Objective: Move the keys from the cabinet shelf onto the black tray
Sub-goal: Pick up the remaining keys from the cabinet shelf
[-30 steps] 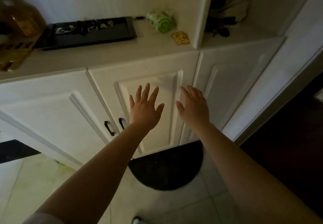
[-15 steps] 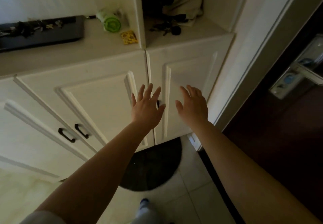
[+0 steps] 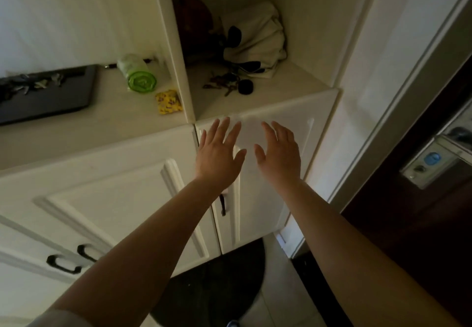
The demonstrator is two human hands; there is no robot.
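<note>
- Cabinet shelf [image 3: 286, 89]: keys [image 3: 224, 83] before cloth bag [image 3: 255, 38].
- Counter [image 3: 102, 125]: black tray [image 3: 46, 99], green roll [image 3: 136, 77].
- Left hand [image 3: 217, 153], right hand [image 3: 279, 155]: fingers spread, empty, before white doors.

Home entryway. White panelled cupboard doors [image 3: 115, 199] with black handles [image 3: 62, 265]; open shelf [image 3: 281, 84] above holding a bunch of keys [image 3: 224, 83] and a cloth bag [image 3: 255, 38]. Black tray [image 3: 51, 99] of small odds and ends on the tabletop [image 3: 102, 125]. Dark half-round doormat [image 3: 217, 291] on floor tiles [image 3: 278, 298]. Door with lock plate [image 3: 429, 163] at right.
</note>
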